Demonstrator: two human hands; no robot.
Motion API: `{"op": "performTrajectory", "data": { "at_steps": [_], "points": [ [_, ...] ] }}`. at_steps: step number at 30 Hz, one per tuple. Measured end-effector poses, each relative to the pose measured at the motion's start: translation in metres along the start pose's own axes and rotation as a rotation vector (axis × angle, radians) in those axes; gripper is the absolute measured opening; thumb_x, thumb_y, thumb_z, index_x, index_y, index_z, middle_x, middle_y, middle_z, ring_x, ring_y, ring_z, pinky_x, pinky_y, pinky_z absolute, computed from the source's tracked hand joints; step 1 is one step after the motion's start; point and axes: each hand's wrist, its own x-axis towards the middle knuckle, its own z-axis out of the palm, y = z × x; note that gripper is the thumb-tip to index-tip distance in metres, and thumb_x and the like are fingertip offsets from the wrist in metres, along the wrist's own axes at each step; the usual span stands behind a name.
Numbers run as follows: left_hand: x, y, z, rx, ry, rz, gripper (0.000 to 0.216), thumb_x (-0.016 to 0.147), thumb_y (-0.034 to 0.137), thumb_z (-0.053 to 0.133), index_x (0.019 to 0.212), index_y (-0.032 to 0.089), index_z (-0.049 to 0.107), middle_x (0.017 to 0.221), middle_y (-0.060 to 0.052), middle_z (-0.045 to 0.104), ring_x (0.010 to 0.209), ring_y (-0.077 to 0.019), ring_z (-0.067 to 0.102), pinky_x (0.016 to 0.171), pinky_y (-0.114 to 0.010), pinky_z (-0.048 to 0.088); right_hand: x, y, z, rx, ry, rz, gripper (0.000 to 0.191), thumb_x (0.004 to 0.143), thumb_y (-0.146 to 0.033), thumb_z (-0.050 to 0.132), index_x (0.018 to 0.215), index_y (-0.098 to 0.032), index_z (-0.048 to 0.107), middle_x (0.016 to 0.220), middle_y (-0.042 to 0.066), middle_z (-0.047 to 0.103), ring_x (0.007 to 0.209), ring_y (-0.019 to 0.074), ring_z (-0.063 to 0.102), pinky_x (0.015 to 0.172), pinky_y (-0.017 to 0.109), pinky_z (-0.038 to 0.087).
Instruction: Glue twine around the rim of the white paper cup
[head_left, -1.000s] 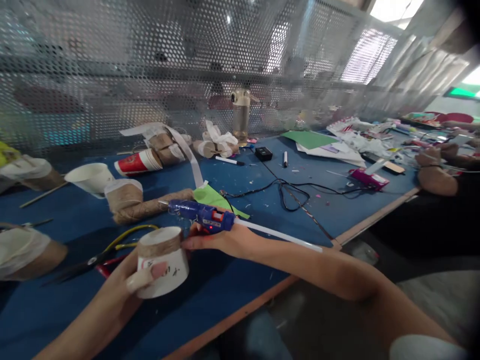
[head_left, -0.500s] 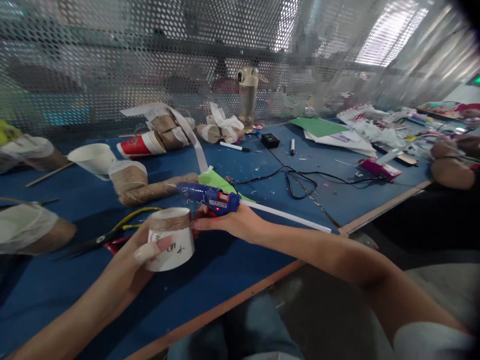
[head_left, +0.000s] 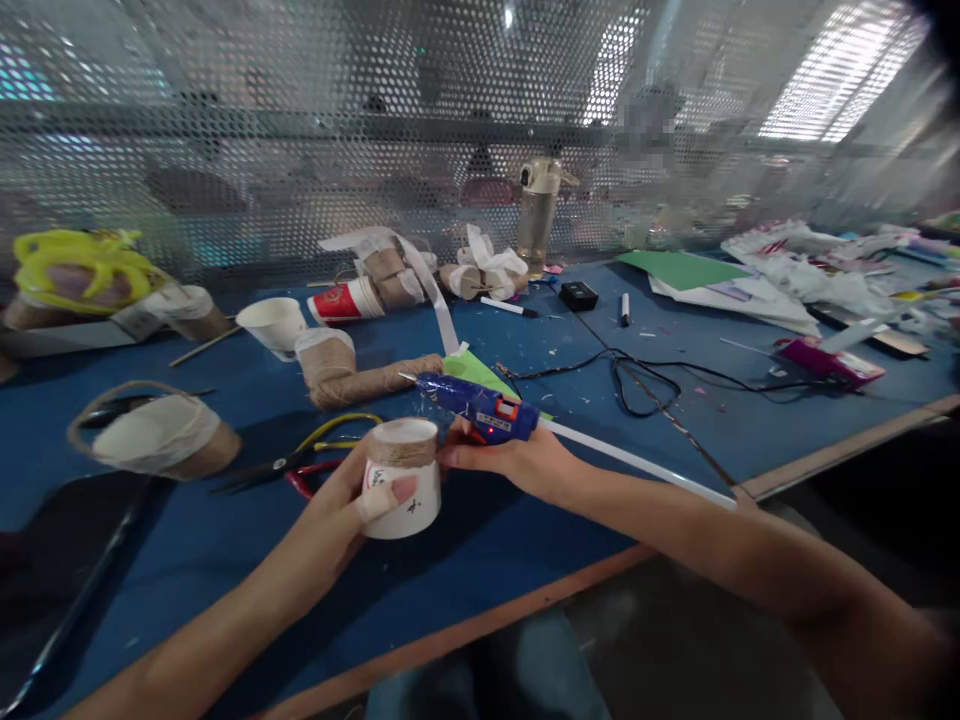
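My left hand (head_left: 352, 500) is closed around a white paper cup (head_left: 420, 508), which stands upside down in the grip. A band of brown twine (head_left: 405, 455) wraps the cup's upper end, and handwriting marks its side. My right hand (head_left: 529, 462) grips a blue hot glue gun (head_left: 472, 402), its nozzle pointing left, behind and above the cup. From the gun's rear a long white glue stick (head_left: 637, 460) sticks out. The right fingertips are beside the twine band; whether they also pinch twine is not clear. A dark-bladed cutting tool (head_left: 279, 466) with yellow and red handles lies left of the cup.
Twine-wrapped cups (head_left: 328, 362), a white cup (head_left: 271, 325) and a red cup (head_left: 345, 300) lie behind my hands. Farther back stands a water bottle (head_left: 538, 215). A black cable (head_left: 630, 390) runs toward a pink glue gun (head_left: 829, 362). A twine-handled basket (head_left: 169, 435) is at left.
My view has turned left, so the table's things appear farther right and more shows at the left. Both hands keep their holds on the cup and the glue gun.
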Motion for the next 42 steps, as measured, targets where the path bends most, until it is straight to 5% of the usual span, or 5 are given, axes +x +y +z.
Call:
{"op": "performTrajectory", "data": {
  "at_steps": [11,19,29,34,42],
  "points": [
    [0.006,-0.004,-0.006,-0.099,-0.087,0.019,0.058,0.065,0.029,0.079,0.119,0.023,0.059,0.106,-0.007,0.075,0.096,-0.0283,0.07,0.075,-0.03,0.054,-0.005,0.005,0.004,-0.018,0.278,-0.033,0.026,0.062,-0.025,0.083,0.074,-0.02,0.061,0.074,-0.003,0.064,0.069,0.0127,0.061,0.072,0.029,0.053],
    [-0.001,0.003,-0.009,-0.295,-0.165,0.125,0.045,0.066,0.028,0.074,0.108,0.017,0.066,0.094,-0.009,0.077,0.088,-0.0298,0.07,0.075,-0.035,0.054,-0.005,0.002,-0.002,-0.086,0.294,-0.003,0.027,0.064,-0.026,0.083,0.079,-0.019,0.061,0.081,-0.001,0.067,0.074,0.0146,0.062,0.074,0.031,0.05],
    [0.006,-0.009,-0.024,-0.26,-0.156,0.149,0.048,0.07,0.028,0.074,0.116,0.02,0.064,0.104,-0.008,0.075,0.096,-0.0286,0.068,0.077,-0.03,0.051,-0.016,-0.004,-0.015,-0.231,-0.013,-0.214,0.011,0.08,-0.025,0.071,0.086,-0.022,0.063,0.087,0.004,0.065,0.08,0.0199,0.064,0.074,0.036,0.051],
    [0.01,-0.007,-0.033,-0.226,-0.179,0.194,0.048,0.069,0.031,0.075,0.115,0.02,0.064,0.101,-0.007,0.075,0.091,-0.0256,0.068,0.075,-0.028,0.051,-0.01,-0.007,-0.018,-0.427,0.028,-0.432,0.016,0.079,-0.02,0.067,0.073,-0.02,0.053,0.096,0.005,0.059,0.088,0.0202,0.058,0.079,0.035,0.046],
    [0.007,-0.007,-0.034,-0.191,-0.191,0.187,0.047,0.07,0.033,0.074,0.114,0.018,0.064,0.1,-0.01,0.076,0.091,-0.0254,0.067,0.076,-0.03,0.052,-0.017,-0.002,-0.026,-0.499,0.036,-0.235,0.02,0.085,-0.023,0.061,0.07,-0.02,0.049,0.06,-0.004,0.047,0.054,0.011,0.044,0.053,0.026,0.036]
  ]
}}
